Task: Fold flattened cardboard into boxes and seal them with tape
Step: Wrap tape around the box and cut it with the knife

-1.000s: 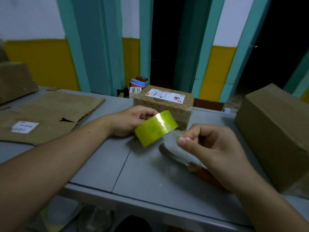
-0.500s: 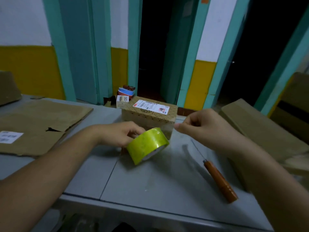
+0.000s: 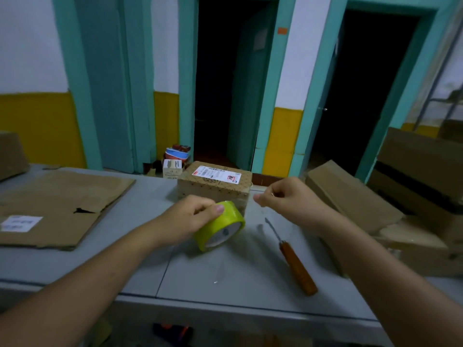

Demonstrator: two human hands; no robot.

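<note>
Fingers (image 3: 217, 209) of the left hand (image 3: 185, 219) curl round the tape roll (image 3: 223, 226), right hand (image 3: 288, 199) pinches its loose end — taping only starting, I'd say — small box (image 3: 215, 187) waits just behind, flat cardboard (image 3: 57, 206) at left unfolded.

2 bare forearms (image 3: 100, 269), bare hands (image 3: 185, 216), seemingly short nails (image 3: 220, 209)

I get one view only: a wide-angle camera worn on the person's head, looking forward and down across the grey table (image 3: 255, 284) toward a dark doorway (image 3: 220, 83) at 12 o'clock. It sits close in: forearms enter from 7 and 5 o'clock, with the left hand (image 3: 185, 219) and right hand (image 3: 290, 199) near each other just below centre. Straight lines bow at the edges.
</note>
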